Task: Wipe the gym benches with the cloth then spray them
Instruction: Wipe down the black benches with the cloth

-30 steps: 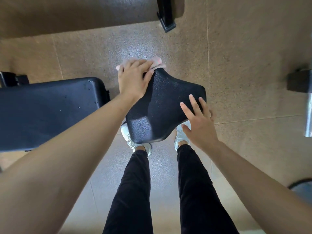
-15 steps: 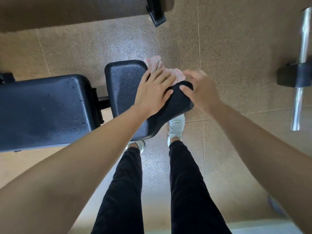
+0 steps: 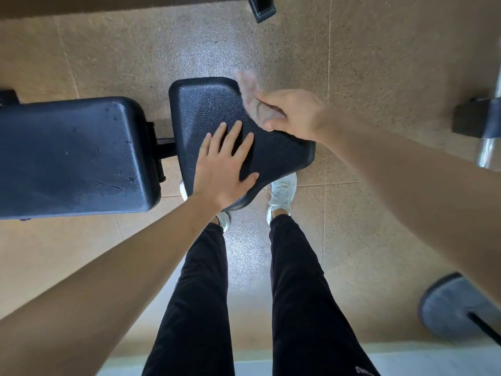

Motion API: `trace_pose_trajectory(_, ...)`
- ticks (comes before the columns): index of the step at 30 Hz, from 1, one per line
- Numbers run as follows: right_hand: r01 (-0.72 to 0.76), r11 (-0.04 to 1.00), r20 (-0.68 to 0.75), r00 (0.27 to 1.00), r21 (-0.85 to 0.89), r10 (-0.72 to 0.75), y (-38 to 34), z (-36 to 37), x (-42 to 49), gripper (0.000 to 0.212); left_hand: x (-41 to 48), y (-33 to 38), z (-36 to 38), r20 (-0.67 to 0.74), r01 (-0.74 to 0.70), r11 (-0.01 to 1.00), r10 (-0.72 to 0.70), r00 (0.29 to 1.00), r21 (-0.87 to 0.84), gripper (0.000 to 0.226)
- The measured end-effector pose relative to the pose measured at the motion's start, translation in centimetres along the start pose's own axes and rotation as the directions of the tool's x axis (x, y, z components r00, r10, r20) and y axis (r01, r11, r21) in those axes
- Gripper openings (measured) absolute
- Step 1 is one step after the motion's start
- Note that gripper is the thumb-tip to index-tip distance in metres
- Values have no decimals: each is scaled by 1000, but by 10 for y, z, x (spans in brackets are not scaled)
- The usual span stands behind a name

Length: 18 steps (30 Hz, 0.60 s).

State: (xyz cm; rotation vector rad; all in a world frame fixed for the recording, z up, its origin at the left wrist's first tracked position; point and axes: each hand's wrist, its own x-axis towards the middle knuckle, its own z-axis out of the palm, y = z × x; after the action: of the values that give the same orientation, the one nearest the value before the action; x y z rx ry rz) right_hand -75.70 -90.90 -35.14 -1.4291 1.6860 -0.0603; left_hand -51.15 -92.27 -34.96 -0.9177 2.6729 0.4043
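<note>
Tan speckled floor tiles with thin seams fill the view, with a glossy patch of glare near the middle. At 12 o'clock a black frame foot sits on them at the upper edge. At 3 o'clock a black block stands by the right edge, and a blurred chrome bar runs past it. At 4 o'clock lies a round grey plate crossed by a black strip. At 6 o'clock are legs in black trousers, ending in white shoes whose toes point to 12. A pale strip runs along the bottom edge.
</note>
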Motion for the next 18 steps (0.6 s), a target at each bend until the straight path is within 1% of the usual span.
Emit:
trace_pose_trajectory(2, -43, 996, -61, 997, 81, 48, 10, 4, -16, 59, 0, 4, 0, 25, 15, 1000, -15, 1000, -4, 85)
trace_pose_trajectory(4, -101, 972, -130, 983, 211, 130, 20, 9, -34, 53, 1, 5, -1, 31, 23, 1000, -22, 999, -9, 87)
trace_pose_trajectory(7, -177, 931, -179, 954, 320, 243, 31, 19, -60, 40, 1, 5, -2, 33, 27, 1000, -26, 999, -8, 87)
trace_pose_trajectory(9, -198, 879, -249, 911, 434, 329, 35, 30, -77, 17, 1, 5, -3, 33, 27, 1000, -27, 999, -15, 86)
trace_pose_trajectory(10, -220, 833, -271, 877, 508, 397, 34, 38, -85, 13, 1, 5, -4, 33, 28, 999, -28, 999, -19, 86)
trace_pose_trajectory(11, -259, 768, -264, 835, 586, 483, 32, 47, -92, 17, 1, 6, -4, 34, 30, 999, -29, 999, -22, 86)
trace_pose_trajectory(12, -285, 675, -230, 792, 680, 566, 27, 57, -99, 19, 1, 6, -5, 35, 32, 999, -31, 999, -24, 86)
trace_pose_trajectory(14, -263, 440, -129, 719, 858, 683, 16, 77, -108, 16, 0, 7, -5, 38, 39, 999, -38, 999, -34, 86)
trace_pose_trajectory(15, -229, 318, -83, 681, 920, 728, 10, 86, -109, 22, 0, 8, -5, 38, 43, 998, -41, 998, -36, 86)
trace_pose_trajectory(17, -172, 82, 40, 606, 982, 795, -4, 97, -112, 38, -1, 6, -4, 34, 40, 999, -39, 999, -36, 86)
trace_pose_trajectory(18, -153, -25, 110, 577, 988, 809, -12, 102, -113, 41, -1, 5, -3, 34, 35, 999, -34, 999, -36, 85)
